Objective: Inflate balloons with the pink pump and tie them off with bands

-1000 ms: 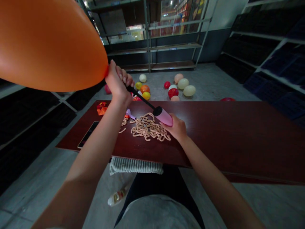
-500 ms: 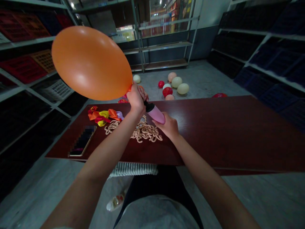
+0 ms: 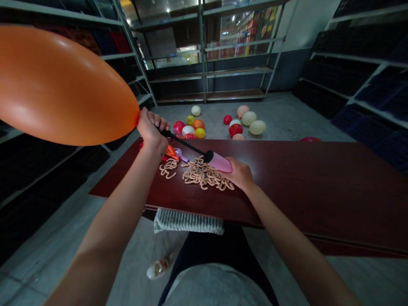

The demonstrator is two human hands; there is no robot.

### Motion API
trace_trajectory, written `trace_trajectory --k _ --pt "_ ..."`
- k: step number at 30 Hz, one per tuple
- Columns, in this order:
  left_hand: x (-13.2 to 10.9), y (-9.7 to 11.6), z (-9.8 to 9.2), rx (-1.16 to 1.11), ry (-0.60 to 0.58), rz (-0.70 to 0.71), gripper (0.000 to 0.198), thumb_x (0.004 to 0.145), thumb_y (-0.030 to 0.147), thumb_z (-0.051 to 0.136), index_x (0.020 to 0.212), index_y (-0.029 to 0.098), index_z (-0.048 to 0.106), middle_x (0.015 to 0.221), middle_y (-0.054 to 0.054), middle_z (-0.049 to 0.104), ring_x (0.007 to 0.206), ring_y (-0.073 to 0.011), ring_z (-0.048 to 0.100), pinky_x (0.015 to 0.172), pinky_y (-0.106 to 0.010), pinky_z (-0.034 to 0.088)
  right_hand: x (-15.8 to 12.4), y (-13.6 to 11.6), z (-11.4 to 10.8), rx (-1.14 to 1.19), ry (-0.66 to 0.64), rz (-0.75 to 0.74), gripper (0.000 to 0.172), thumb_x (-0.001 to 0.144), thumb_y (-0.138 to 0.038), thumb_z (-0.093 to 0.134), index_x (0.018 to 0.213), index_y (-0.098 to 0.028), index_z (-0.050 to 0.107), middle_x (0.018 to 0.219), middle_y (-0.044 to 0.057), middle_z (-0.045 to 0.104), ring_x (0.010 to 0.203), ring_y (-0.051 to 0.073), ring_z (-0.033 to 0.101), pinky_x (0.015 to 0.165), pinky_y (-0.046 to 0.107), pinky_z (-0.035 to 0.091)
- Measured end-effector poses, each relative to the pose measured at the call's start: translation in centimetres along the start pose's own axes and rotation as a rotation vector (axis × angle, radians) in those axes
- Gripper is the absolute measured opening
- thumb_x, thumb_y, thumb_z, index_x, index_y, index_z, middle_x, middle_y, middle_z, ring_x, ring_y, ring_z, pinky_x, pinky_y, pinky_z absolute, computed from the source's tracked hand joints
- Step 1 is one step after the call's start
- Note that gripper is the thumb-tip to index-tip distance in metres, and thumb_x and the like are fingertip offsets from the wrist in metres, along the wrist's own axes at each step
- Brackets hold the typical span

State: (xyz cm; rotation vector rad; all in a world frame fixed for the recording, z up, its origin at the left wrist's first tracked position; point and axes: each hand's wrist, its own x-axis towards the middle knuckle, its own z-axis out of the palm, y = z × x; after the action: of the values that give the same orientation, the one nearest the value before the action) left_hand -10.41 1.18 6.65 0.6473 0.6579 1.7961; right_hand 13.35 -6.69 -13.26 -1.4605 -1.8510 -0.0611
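A large inflated orange balloon (image 3: 60, 87) fills the upper left. My left hand (image 3: 149, 129) is closed around its neck, where it meets the black rod of a hand pump. My right hand (image 3: 240, 174) grips the pink pump barrel (image 3: 219, 162) just above the dark red table (image 3: 318, 182). The black rod is drawn out between my two hands. Under the pump lies a heap of pale curled clips (image 3: 205, 175). A few limp coloured balloons (image 3: 174, 153) lie next to my left wrist.
Several inflated balloons (image 3: 248, 121) in red, cream, yellow and orange rest on the concrete floor beyond the table. Metal shelving (image 3: 216, 63) lines the back and both sides. A ribbed cloth (image 3: 188, 222) hangs under the table's near edge; a bottle (image 3: 158, 267) lies on the floor.
The pump rod, pushed in half a second ago, is drawn out again as my left hand moved away left. The balloon looks larger and has swung left, partly out of view.
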Motion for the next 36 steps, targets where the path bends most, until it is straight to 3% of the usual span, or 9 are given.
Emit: trace_trajectory --k 3,5,8,13,18,22,25,29,36 --pt "0.1 0.3 -0.8 -0.029 0.027 0.005 0.047 0.104 0.027 0.035 0.059 0.02 0.021 0.043 0.006 0.02 0.035 -0.0077 0.021 0.04 -0.024 0.022 0.1 -0.1 0.2 -0.018 -0.025 -0.01 0.049 0.08 -0.057 0.07 0.111 -0.021 0.065 0.096 0.01 0.076 0.084 0.027 0.073 0.069 0.032 0.05" --pt "0.1 0.0 -0.3 -0.049 -0.01 0.025 0.047 0.104 0.026 0.034 0.059 0.02 0.02 0.044 0.006 0.019 0.036 -0.0084 0.02 0.04 -0.024 0.021 0.1 0.0 0.3 -0.005 -0.021 -0.003 0.048 0.081 -0.057 0.069 0.11 -0.02 0.065 0.096 0.01 0.076 0.084 0.026 0.073 0.069 0.032 0.05" --pt "0.0 -0.6 1.8 -0.06 -0.087 0.067 0.049 0.105 0.03 0.035 0.06 0.021 0.02 0.045 0.006 0.019 0.037 -0.0089 0.019 0.041 -0.025 0.021 0.1 0.2 0.3 0.029 0.007 0.027 0.045 0.083 -0.056 0.067 0.109 -0.02 0.064 0.095 0.009 0.076 0.084 0.026 0.073 0.069 0.032 0.05" --pt "-0.7 -2.4 6.8 -0.029 -0.249 0.105 0.051 0.105 0.031 0.039 0.059 0.021 0.021 0.046 0.005 0.019 0.037 -0.0097 0.019 0.042 -0.028 0.017 0.1 1.0 0.4 0.039 0.089 0.148 0.046 0.083 -0.06 0.064 0.108 -0.021 0.061 0.089 0.009 0.075 0.078 0.027 0.072 0.065 0.033 0.049" --pt "-2.4 -7.1 9.9 0.019 -0.297 0.034 0.052 0.105 0.034 0.042 0.058 0.022 0.024 0.045 0.006 0.017 0.035 -0.0086 0.017 0.041 -0.028 0.015 0.2 1.4 0.7 0.073 0.136 0.211 0.047 0.085 -0.064 0.06 0.106 -0.021 0.059 0.089 0.01 0.074 0.078 0.028 0.072 0.065 0.035 0.051" --pt "-4.1 -12.5 9.2 0.042 -0.276 -0.025 0.052 0.101 0.033 0.051 0.057 0.022 0.024 0.045 0.006 0.019 0.033 -0.0076 0.019 0.039 -0.028 0.015 0.3 1.4 0.6 0.087 0.143 0.274 0.046 0.085 -0.063 0.06 0.106 -0.022 0.058 0.09 0.01 0.074 0.079 0.03 0.072 0.066 0.036 0.052" --pt "-4.7 -14.7 8.0 0.068 -0.234 -0.079 0.051 0.1 0.035 0.051 0.058 0.022 0.026 0.043 0.007 0.021 0.031 -0.0081 0.023 0.037 -0.027 0.018 0.4 1.4 0.5 0.092 0.131 0.293 0.045 0.084 -0.06 0.063 0.106 -0.021 0.059 0.09 0.01 0.074 0.081 0.031 0.073 0.067 0.036 0.052" --pt "-4.4 -13.5 7.3 0.086 -0.224 -0.086 0.049 0.102 0.031 0.042 0.057 0.022 0.025 0.04 0.007 0.021 0.029 -0.0087 0.023 0.035 -0.026 0.019 0.5 1.2 0.3 0.102 0.14 0.255 0.046 0.083 -0.059 0.065 0.109 -0.022 0.06 0.094 0.009 0.075 0.085 0.03 0.073 0.07 0.035 0.053" --pt "-2.3 -7.3 6.1 -0.03 -0.196 -0.092 0.048 0.104 0.033 0.04 0.06 0.023 0.022 0.044 0.006 0.018 0.034 -0.0094 0.02 0.04 -0.028 0.02 0.4 1.1 -0.2 0.063 0.157 0.119 0.046 0.082 -0.058 0.067 0.108 -0.021 0.064 0.096 0.009 0.076 0.085 0.028 0.073 0.071 0.034 0.053"
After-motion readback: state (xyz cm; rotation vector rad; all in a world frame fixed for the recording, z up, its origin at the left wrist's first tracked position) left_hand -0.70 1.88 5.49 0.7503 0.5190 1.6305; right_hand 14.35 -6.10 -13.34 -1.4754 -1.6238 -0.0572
